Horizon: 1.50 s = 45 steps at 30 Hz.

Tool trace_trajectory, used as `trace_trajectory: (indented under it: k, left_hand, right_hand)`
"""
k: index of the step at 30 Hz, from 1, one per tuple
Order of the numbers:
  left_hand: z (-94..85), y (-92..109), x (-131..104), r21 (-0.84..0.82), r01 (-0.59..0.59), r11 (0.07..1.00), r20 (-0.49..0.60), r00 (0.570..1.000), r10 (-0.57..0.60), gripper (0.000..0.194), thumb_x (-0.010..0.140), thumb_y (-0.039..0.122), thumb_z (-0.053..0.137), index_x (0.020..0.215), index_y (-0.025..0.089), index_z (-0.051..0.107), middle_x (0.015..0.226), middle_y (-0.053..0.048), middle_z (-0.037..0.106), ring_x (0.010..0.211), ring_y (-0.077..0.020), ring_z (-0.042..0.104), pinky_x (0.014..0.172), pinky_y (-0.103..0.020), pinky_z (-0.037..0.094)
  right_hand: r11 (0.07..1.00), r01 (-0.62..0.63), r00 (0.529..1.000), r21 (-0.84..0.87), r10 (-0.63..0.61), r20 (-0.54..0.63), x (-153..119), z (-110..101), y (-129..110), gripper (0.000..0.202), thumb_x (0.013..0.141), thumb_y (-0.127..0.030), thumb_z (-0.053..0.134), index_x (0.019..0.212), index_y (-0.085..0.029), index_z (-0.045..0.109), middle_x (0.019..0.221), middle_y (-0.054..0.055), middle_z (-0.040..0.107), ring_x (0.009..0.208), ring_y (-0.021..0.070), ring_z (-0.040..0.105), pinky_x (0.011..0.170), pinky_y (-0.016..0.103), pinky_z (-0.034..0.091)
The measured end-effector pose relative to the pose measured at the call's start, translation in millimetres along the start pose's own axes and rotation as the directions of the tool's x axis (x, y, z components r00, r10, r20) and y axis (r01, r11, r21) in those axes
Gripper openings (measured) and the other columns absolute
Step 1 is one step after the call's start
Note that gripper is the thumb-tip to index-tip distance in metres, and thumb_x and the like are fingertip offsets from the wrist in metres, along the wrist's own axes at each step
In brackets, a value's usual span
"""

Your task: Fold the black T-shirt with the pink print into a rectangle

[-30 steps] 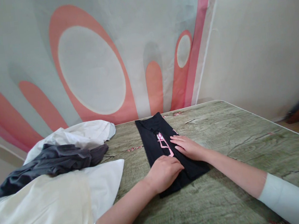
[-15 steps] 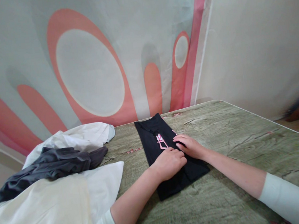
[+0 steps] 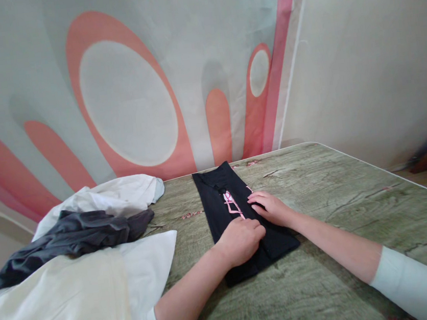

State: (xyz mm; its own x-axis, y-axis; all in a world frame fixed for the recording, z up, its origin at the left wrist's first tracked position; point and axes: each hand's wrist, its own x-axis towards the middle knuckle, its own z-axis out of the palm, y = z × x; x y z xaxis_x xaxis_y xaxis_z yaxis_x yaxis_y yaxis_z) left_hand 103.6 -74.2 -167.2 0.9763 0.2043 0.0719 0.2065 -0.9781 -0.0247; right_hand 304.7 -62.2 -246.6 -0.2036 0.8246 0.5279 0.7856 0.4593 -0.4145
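A black garment (image 3: 217,190) with a pink and white print lies folded into a long narrow strip on the wooden-patterned table (image 3: 317,189). My left hand (image 3: 243,238) rests on its lower middle with the fingers curled down on the cloth; what they hold, if anything, is hidden. On the garment's right edge lies my right hand (image 3: 271,208), its fingers a little apart and bent, touching the fabric beside the print.
At the left are a white cloth (image 3: 113,197), a dark grey crumpled cloth (image 3: 79,234) and a cream and white cloth (image 3: 71,299). Behind the table hangs a grey and coral patterned backdrop (image 3: 130,102). The table's far edge meets it.
My left hand has moved slightly toward me along the black garment, its fingers more curled, and more of the pink print shows. My right hand is almost unmoved.
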Motion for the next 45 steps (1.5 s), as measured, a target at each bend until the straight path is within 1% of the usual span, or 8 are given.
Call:
trace_trajectory:
  k: [6,10,14,20,32,38,40,45]
  left_hand:
    - [-4.2,-3.5,-3.9,-0.156,-0.030,0.987,0.004,1.000,0.031,0.018,0.078,0.014,0.046,0.093,0.021,0.055,0.092,-0.001,0.060,0.084,-0.0154,0.056,0.076,-0.028,0.042]
    - [6.5,-14.3,-3.2,-0.136,0.174,0.975,-0.108,0.976,-0.190,0.027,0.084,0.018,0.039,0.109,0.018,0.050,0.110,-0.006,0.056,0.102,-0.0179,0.051,0.089,-0.032,0.038]
    - [29.3,-29.9,-4.4,-0.076,0.341,0.937,-0.172,0.921,-0.349,0.043,0.089,0.022,0.031,0.132,0.016,0.030,0.137,-0.009,0.035,0.125,-0.0205,0.032,0.102,-0.039,0.025]
    - [49.3,-49.6,-8.2,-0.038,0.379,0.925,-0.082,0.921,-0.381,0.046,0.093,0.036,0.018,0.137,0.022,0.024,0.142,-0.005,0.029,0.130,-0.0207,0.023,0.104,-0.045,0.018]
    - [48.2,-84.4,-12.0,0.029,0.305,0.952,-0.054,0.951,-0.303,0.046,0.093,0.039,0.016,0.137,0.027,0.024,0.145,-0.001,0.022,0.133,-0.0179,0.017,0.105,-0.041,0.019]
    - [53.3,-79.5,-10.9,0.065,0.515,0.855,-0.212,0.844,-0.492,0.055,0.092,0.040,0.021,0.140,0.013,0.015,0.147,-0.009,0.013,0.134,-0.0210,0.012,0.105,-0.039,0.021]
    - [55.3,-78.0,-11.1,0.082,0.557,0.827,-0.190,0.823,-0.535,0.055,0.091,0.040,0.021,0.139,0.011,0.019,0.145,-0.011,0.018,0.133,-0.0222,0.015,0.105,-0.040,0.020]
    - [52.5,-73.7,-15.5,0.065,0.475,0.878,-0.057,0.880,-0.472,0.052,0.092,0.041,0.019,0.135,0.016,0.029,0.144,-0.009,0.024,0.132,-0.0229,0.020,0.104,-0.044,0.021]
  right_hand:
    - [0.997,0.026,0.998,-0.074,-0.022,0.055,0.8,-4.8,-10.1,0.031,0.083,-0.018,0.045,0.111,-0.017,0.057,0.117,0.009,0.056,0.113,0.0210,0.047,0.098,0.042,0.037]
    - [0.992,0.109,0.972,-0.068,-0.092,0.217,1.0,-5.0,-19.5,0.041,0.087,-0.022,0.040,0.128,-0.019,0.043,0.133,0.008,0.044,0.126,0.0206,0.033,0.102,0.043,0.031]
    - [0.993,0.063,0.938,-0.098,-0.026,0.346,1.4,-4.1,-25.1,0.048,0.089,-0.032,0.038,0.134,-0.018,0.033,0.138,0.009,0.036,0.129,0.0208,0.029,0.104,0.044,0.027]
    - [0.979,0.063,0.926,-0.194,0.015,0.378,0.5,-7.2,-33.1,0.053,0.090,-0.040,0.031,0.137,-0.017,0.028,0.142,0.009,0.030,0.131,0.0205,0.023,0.107,0.042,0.021]
    - [0.967,-0.026,0.925,-0.252,0.119,0.362,-10.5,8.4,-84.6,0.066,0.088,-0.053,0.026,0.137,-0.009,0.028,0.143,0.014,0.023,0.132,0.0265,0.018,0.108,0.045,0.017]
    - [0.984,0.040,0.885,-0.174,0.046,0.463,-9.3,-3.6,-90.8,0.065,0.089,-0.053,0.024,0.138,-0.010,0.025,0.144,0.012,0.021,0.133,0.0223,0.015,0.109,0.042,0.013]
    - [0.986,0.064,0.874,-0.155,0.020,0.486,-8.9,-6.1,-88.6,0.064,0.089,-0.052,0.025,0.138,-0.012,0.025,0.145,0.011,0.020,0.133,0.0219,0.014,0.109,0.042,0.012]
    - [0.989,0.079,0.869,-0.124,-0.008,0.495,-9.2,-6.6,-85.5,0.064,0.088,-0.053,0.029,0.139,-0.016,0.025,0.145,0.010,0.020,0.133,0.0232,0.016,0.109,0.043,0.013]
